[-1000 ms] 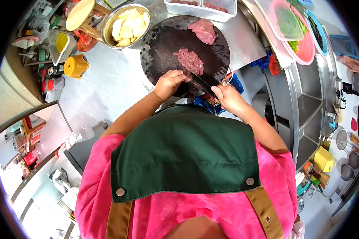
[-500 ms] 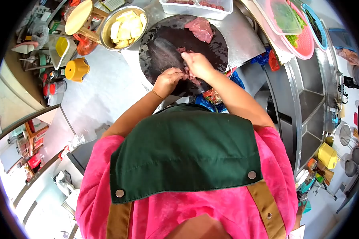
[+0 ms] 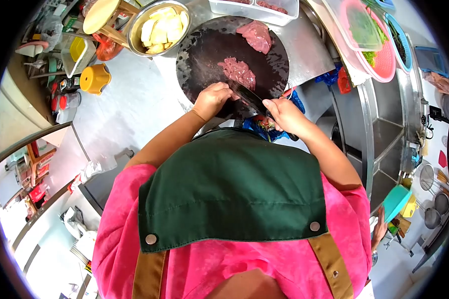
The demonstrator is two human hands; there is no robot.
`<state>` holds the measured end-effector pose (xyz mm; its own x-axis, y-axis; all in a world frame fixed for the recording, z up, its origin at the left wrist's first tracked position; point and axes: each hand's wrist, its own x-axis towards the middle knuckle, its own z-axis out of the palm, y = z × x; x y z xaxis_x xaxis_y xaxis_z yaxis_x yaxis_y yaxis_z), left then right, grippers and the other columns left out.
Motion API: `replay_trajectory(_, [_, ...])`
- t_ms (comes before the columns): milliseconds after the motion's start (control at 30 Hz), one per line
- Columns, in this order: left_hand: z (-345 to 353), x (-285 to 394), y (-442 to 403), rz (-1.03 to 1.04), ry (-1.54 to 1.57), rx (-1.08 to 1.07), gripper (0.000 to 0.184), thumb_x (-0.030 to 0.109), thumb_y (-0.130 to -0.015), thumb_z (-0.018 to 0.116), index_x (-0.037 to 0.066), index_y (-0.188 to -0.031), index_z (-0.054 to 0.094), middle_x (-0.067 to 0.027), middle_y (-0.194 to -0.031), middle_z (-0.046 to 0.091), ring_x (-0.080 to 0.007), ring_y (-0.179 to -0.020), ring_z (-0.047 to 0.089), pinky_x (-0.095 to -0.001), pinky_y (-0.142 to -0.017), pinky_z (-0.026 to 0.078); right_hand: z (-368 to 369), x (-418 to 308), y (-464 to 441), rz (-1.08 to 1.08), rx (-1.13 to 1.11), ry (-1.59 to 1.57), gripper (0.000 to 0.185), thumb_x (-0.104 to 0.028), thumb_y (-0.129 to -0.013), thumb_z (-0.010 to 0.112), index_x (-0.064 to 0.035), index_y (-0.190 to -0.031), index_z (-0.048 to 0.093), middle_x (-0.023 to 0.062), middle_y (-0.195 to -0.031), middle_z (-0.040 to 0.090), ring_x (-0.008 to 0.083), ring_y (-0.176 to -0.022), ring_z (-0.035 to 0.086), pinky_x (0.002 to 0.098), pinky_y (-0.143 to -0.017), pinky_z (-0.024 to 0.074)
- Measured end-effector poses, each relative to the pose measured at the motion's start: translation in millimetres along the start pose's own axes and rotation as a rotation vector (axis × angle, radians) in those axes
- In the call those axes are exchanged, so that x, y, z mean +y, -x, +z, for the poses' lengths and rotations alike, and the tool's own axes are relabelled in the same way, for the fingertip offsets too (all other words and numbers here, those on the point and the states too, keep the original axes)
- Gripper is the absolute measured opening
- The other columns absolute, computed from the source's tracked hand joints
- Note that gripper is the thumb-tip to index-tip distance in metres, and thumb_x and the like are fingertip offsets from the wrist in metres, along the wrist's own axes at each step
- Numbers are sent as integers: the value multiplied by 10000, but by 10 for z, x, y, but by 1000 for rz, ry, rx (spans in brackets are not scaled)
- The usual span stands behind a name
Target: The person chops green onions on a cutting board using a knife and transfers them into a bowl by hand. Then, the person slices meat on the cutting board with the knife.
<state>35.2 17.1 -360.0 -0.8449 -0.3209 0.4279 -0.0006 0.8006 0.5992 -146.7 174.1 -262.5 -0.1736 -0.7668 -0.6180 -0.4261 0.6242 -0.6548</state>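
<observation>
Left hand [image 3: 213,99]: fingers curled beside the blade, probably steadying meat; whether they pinched any was unclear.
Right hand [image 3: 286,118]: fingers gripped the knife [image 3: 249,97] handle, controlling its angle.
Sliced raw meat [image 3: 239,73]: lay mid-chopping board [image 3: 199,57], near the blade.

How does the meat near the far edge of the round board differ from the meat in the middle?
The far piece looks like one smooth lump; the middle heap looks like many small, overlapping pieces. The far piece lies well clear of the knife, while the middle heap lies right by its blade. Both are reddish pink, look glossy and lie on the dark board.
</observation>
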Motion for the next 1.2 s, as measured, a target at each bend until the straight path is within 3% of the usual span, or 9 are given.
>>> replay_trajectory(200, [-11, 14, -32, -16, 3, -39, 111, 18, -712, 606, 70, -807, 628, -62, -801, 588, -238, -763, 584, -325, -696, 491, 139, -183, -200, -63, 32, 89, 499, -377, -949, 355, 29, -742, 559, 169, -637, 594, 320, -539, 588, 411, -599, 470])
replay_trajectory(333, [37, -67, 22, -6, 4, 6, 127, 12, -710, 627, 54, -829, 628, -81, -825, 597, -255, -764, 581, -329, -688, 490, 449, -171, -630, -195, 226, 39, 500, -356, -942, 333, 40, -785, 596, 260, -789, 597, 435, -820, 558, 476, -739, 433])
replay_trajectory(367, [31, -72, 25, -18, 0, -9, 153, -8, -692, 618, 58, -830, 625, -84, -836, 594, -258, -775, 576, -338, -695, 479, 558, -101, -829, -336, 361, -31, 516, -381, -945, 349, 29, -696, 538, 159, -532, 530, 289, -453, 535, 393, -518, 437])
replay_trajectory(467, [-18, -85, 25, 37, 25, -102, 193, -36, -660, 603, 61, -827, 614, -85, -847, 589, -253, -820, 577, -344, -723, 466, 353, -369, -923, -87, 113, -348, 500, -390, -945, 380, 12, -688, 531, 101, -519, 533, 182, -413, 526, 316, -414, 435])
replay_trajectory(533, [-65, -48, 25, 11, 16, -103, 185, -45, -645, 595, 68, -791, 590, -66, -828, 585, -245, -820, 569, -337, -746, 456, 272, -245, -978, -81, 197, -542, 469, -399, -937, 416, 3, -729, 536, 68, -550, 535, 129, -408, 503, 269, -377, 421])
replay_trajectory(800, [-154, -46, 245, -34, 82, -84, 218, -59, -629, 589, 94, -775, 534, -56, -822, 586, -253, -792, 557, -339, -722, 441, 40, -7, -246, -151, 283, -481, 453, -371, -941, 426, 4, -706, 523, 38, -537, 492, 114, -374, 461, 261, -367, 381])
replay_trajectory(900, [-109, -46, 317, -183, 118, -14, 219, -49, -650, 595, 95, -803, 532, -64, -831, 591, -270, -775, 549, -346, -699, 443, 195, 79, -99, -107, 143, -350, 451, -391, -936, 435, 1, -737, 532, 29, -570, 507, 106, -418, 487, 261, -413, 403])
replay_trajectory(967, [-70, -14, 306, -526, 110, 40, 248, -20, -663, 608, 96, -873, 548, -69, -804, 588, -282, -760, 545, -355, -685, 447, 240, 47, -44, -43, 87, -236, 453, -408, -932, 439, 0, -767, 547, 34, -588, 519, 116, -441, 498, 275, -458, 418])
replay_trajectory(1200, [-181, 88, 92, -205, -171, -146, 124, 88, -672, 622, 94, -796, 615, -88, -752, 579, -289, -749, 547, -370, -688, 449, 127, 183, -324, -192, 351, -108, 454, -388, -925, 450, 9, -739, 567, 106, -578, 525, 248, -570, 552, 357, -588, 437])
